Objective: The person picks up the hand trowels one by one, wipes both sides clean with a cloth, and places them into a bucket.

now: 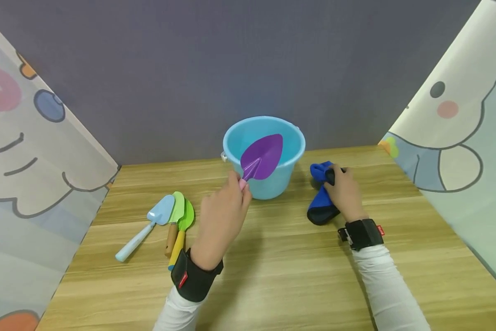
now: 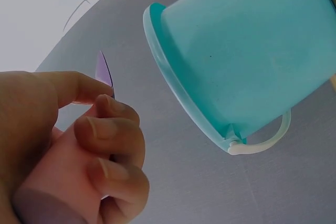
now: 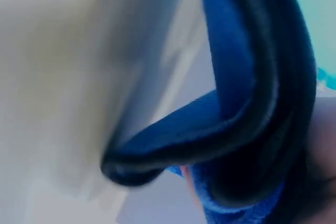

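Near the bucket [image 1: 270, 186], left grip [image 1: 222, 216] clasps pointed purple trowel [image 1: 266, 154]; right grip [image 1: 346, 193], blue cloth [image 1: 323, 198].

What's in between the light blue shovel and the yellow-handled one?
In the head view, a pale green shovel with a brown handle lies between the light blue shovel and the yellow-handled shovel.

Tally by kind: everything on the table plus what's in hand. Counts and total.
Trowels: 4 (purple trowel, light-blue trowel, pale-green trowel, bright-green trowel)
Buckets: 1 (light-blue bucket)
Cloths: 1 (blue-and-black cloth)
Total: 6
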`<state>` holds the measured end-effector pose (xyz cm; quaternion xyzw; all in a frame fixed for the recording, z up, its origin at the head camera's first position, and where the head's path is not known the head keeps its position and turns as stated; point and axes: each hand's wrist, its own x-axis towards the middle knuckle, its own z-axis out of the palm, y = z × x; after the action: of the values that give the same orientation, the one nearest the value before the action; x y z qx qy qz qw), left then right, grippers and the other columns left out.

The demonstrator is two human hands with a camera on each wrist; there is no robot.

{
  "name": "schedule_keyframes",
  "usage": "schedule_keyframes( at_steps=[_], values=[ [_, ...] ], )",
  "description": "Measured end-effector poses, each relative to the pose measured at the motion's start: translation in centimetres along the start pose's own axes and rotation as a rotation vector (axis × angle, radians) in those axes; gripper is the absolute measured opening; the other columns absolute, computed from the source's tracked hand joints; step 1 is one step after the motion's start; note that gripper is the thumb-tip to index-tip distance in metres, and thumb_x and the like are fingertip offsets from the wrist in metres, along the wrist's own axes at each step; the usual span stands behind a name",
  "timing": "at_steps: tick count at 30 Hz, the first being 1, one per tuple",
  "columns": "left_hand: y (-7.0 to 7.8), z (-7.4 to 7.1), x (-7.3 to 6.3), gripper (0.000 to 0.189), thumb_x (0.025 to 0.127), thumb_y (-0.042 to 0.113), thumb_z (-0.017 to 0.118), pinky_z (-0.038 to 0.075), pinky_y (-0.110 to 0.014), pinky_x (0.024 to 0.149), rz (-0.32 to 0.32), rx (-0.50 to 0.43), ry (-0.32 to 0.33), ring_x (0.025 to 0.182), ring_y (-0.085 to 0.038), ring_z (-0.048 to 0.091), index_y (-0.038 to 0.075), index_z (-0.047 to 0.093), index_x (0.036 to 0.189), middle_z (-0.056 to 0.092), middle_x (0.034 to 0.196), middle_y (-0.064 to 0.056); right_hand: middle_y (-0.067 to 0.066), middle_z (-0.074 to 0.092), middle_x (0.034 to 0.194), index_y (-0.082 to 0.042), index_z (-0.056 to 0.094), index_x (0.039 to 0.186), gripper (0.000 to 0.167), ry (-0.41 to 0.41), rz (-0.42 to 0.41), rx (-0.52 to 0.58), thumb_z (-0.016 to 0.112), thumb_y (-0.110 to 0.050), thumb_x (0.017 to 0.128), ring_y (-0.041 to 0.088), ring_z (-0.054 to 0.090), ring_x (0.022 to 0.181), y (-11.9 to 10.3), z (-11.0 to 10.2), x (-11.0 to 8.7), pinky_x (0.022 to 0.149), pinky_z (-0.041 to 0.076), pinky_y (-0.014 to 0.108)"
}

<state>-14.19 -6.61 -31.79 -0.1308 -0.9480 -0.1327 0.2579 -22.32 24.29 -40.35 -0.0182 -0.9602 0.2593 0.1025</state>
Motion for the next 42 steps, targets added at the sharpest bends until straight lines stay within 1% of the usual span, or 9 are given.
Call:
schedule_keyframes(
  at_steps=[8, 13, 17, 22, 26, 30, 35, 39, 42],
  values=[
    [-0.2, 0.0, 0.2, 0.026, 0.103, 0.030, 0.058, 0.021, -0.025, 0.041, -0.016, -0.010, -0.007, 0.043, -0.014, 0.039, 0.004, 0.055, 0.098, 0.044, 0.060, 0.000, 0.038, 0.043, 0.143, -0.007, 0.046, 0.148, 0.051, 0.243, 0.002, 0.051, 0.059, -0.018, 0.101, 0.064, 0.059, 0.098, -2.7, -3.0, 0.2, 0.079, 0.049, 0.071],
    [-0.3, -0.2, 0.4, 0.029, 0.103, 0.031, 0.061, 0.021, -0.025, 0.042, -0.010, 0.000, -0.012, 0.044, -0.014, 0.038, 0.005, 0.057, 0.091, 0.043, 0.060, 0.000, 0.029, 0.044, 0.146, -0.017, 0.050, 0.148, 0.050, 0.441, -0.036, 0.103, 0.062, -0.019, 0.099, 0.059, 0.061, 0.100, -5.7, -5.0, -1.0, 0.086, 0.049, 0.069],
    [-0.4, -0.4, 0.5, 0.031, 0.103, 0.032, 0.061, 0.020, -0.025, 0.042, -0.001, 0.035, -0.008, 0.044, -0.014, 0.038, 0.006, 0.057, 0.088, 0.041, 0.060, 0.001, 0.023, 0.045, 0.147, -0.025, 0.052, 0.145, 0.052, 0.570, -0.138, 0.193, 0.066, -0.016, 0.096, 0.053, 0.058, 0.121, -8.3, -6.4, -2.5, 0.100, 0.048, 0.067],
    [-0.5, -0.4, 0.4, 0.031, 0.102, 0.031, 0.062, 0.021, -0.026, 0.041, 0.010, 0.069, 0.014, 0.043, -0.015, 0.039, 0.007, 0.055, 0.084, 0.039, 0.060, 0.001, 0.025, 0.049, 0.142, -0.022, 0.055, 0.139, 0.053, 0.671, -0.371, 0.214, 0.072, -0.012, 0.090, 0.046, 0.056, 0.128, -11.5, -7.1, -4.2, 0.101, 0.049, 0.064],
    [-0.6, -0.3, 0.3, 0.031, 0.101, 0.030, 0.064, 0.023, -0.026, 0.042, 0.011, 0.061, 0.025, 0.044, -0.015, 0.040, 0.007, 0.056, 0.083, 0.039, 0.060, 0.001, 0.025, 0.051, 0.140, -0.019, 0.054, 0.135, 0.057, 0.674, -0.521, 0.197, 0.077, -0.008, 0.084, 0.045, 0.059, 0.122, -13.7, -6.4, -5.3, 0.096, 0.053, 0.063],
    [-0.6, -0.3, 0.3, 0.032, 0.102, 0.031, 0.062, 0.020, -0.025, 0.042, 0.018, 0.058, 0.049, 0.043, -0.016, 0.039, 0.007, 0.056, 0.081, 0.037, 0.059, 0.001, 0.024, 0.051, 0.139, -0.018, 0.051, 0.135, 0.068, 0.602, -0.647, 0.172, 0.084, -0.005, 0.078, 0.045, 0.059, 0.122, -14.9, -5.0, -6.3, 0.095, 0.054, 0.062],
    [-0.5, -0.4, 0.1, 0.033, 0.102, 0.028, 0.062, 0.019, -0.025, 0.042, 0.024, 0.081, 0.089, 0.040, -0.015, 0.039, 0.009, 0.052, 0.077, 0.036, 0.057, 0.001, 0.023, 0.054, 0.138, -0.014, 0.049, 0.143, 0.086, 0.519, -0.800, 0.066, 0.094, -0.012, 0.070, 0.044, 0.060, 0.120, -15.8, -3.3, -6.9, 0.099, 0.053, 0.056],
    [-0.4, -0.6, -0.1, 0.037, 0.100, 0.029, 0.064, 0.020, -0.026, 0.041, 0.016, 0.078, 0.081, 0.040, -0.016, 0.039, 0.012, 0.048, 0.073, 0.039, 0.054, 0.001, 0.020, 0.058, 0.134, -0.010, 0.051, 0.146, 0.091, 0.484, -0.868, 0.042, 0.096, -0.016, 0.067, 0.040, 0.060, 0.116, -16.1, -2.4, -6.9, 0.099, 0.053, 0.052],
    [-0.4, -0.8, -0.3, 0.040, 0.100, 0.030, 0.064, 0.020, -0.025, 0.041, 0.019, 0.073, 0.074, 0.040, -0.015, 0.037, 0.013, 0.045, 0.069, 0.038, 0.054, 0.002, 0.019, 0.059, 0.133, -0.010, 0.054, 0.145, 0.089, 0.461, -0.878, 0.037, 0.096, -0.017, 0.066, 0.039, 0.058, 0.116, -16.2, -1.9, -6.8, 0.101, 0.051, 0.052]
  ],
)
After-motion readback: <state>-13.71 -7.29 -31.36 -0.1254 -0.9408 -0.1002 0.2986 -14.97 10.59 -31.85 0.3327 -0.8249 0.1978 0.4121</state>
